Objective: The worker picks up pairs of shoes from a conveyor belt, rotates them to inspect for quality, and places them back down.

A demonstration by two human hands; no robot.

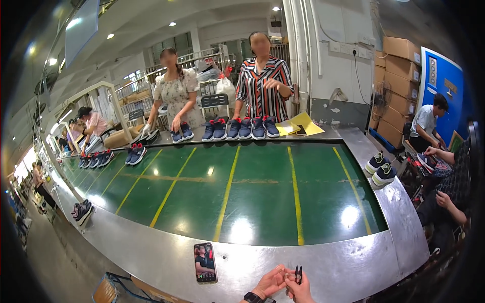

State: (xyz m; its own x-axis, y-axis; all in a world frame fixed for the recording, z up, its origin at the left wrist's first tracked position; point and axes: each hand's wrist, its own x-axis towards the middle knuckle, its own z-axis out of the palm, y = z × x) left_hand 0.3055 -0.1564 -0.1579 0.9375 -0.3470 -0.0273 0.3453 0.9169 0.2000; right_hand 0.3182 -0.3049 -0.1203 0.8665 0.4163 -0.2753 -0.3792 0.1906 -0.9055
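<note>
Near the lower edge, my left hand (272, 283) is turned partly palm up over the metal rim, its fingers stretched toward my other hand. A dark watch (256, 298) is on that wrist. Close beside it, the fingertips almost meeting, my right hand (300, 291) is closed around black thread snips (298, 274), whose two pointed tips stick upward. A phone (205, 262) with a lit screen lies on the metal rim (166, 255), left of my hands.
A green conveyor belt (262, 197) with yellow lines spans the table. Dark blue sneakers (245, 128) line the far rim by two standing co-workers. Two sneakers (384, 174) stand at right, more shoes (82, 212) at left. Yellow sheets (305, 123) lie far right. Seated people work beyond the right edge.
</note>
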